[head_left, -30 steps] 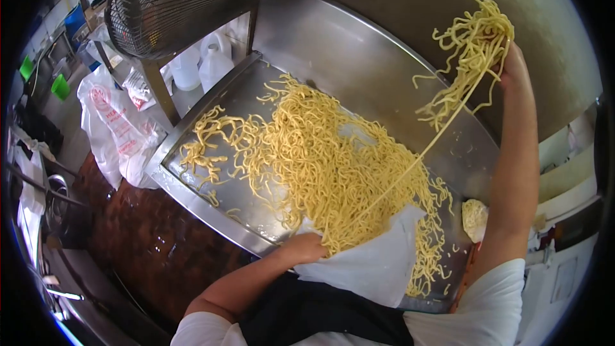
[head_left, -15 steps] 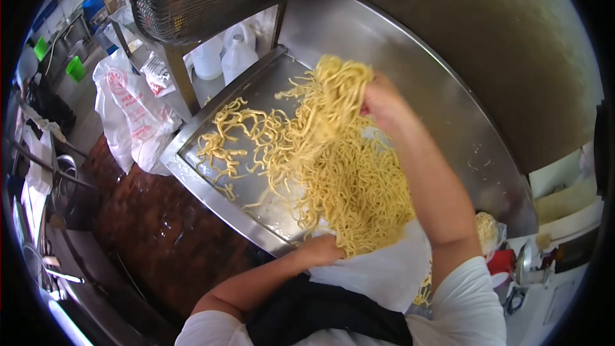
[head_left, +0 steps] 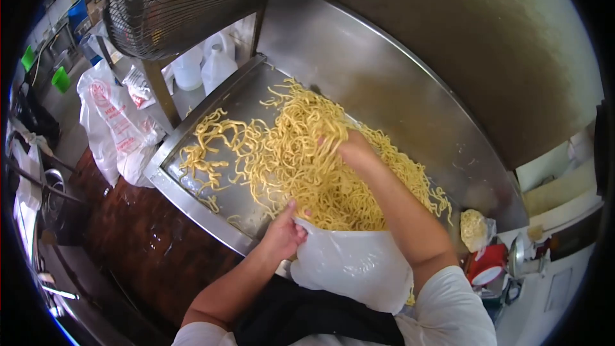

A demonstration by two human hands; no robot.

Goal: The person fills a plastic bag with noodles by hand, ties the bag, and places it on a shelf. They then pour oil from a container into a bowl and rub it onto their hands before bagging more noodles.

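Observation:
A large heap of yellow noodles [head_left: 301, 147] spreads over a stainless steel tray table [head_left: 211, 224]. My left hand [head_left: 285, 234] pinches the rim of a white plastic bag [head_left: 352, 266], thumb pointing up. The bag's mouth lies against the near side of the heap. Reaching over the bag, my right hand [head_left: 352, 147] is in the upper part of the heap with its fingers curled around noodles. Strands partly cover those fingertips. Looser strands lie toward the left side of the tray.
A fan [head_left: 173, 6] overhangs the tray's far left corner. Plastic jugs [head_left: 218, 67] stand behind the tray, and white printed bags [head_left: 118, 122] sit left of it. At right are a small bag of pale food [head_left: 475, 230] and a red container [head_left: 490, 263].
My right hand has come down from holding a raised clump into the heap. My left hand has turned thumb-up and lifted the bag's rim. The camera view has shifted slightly.

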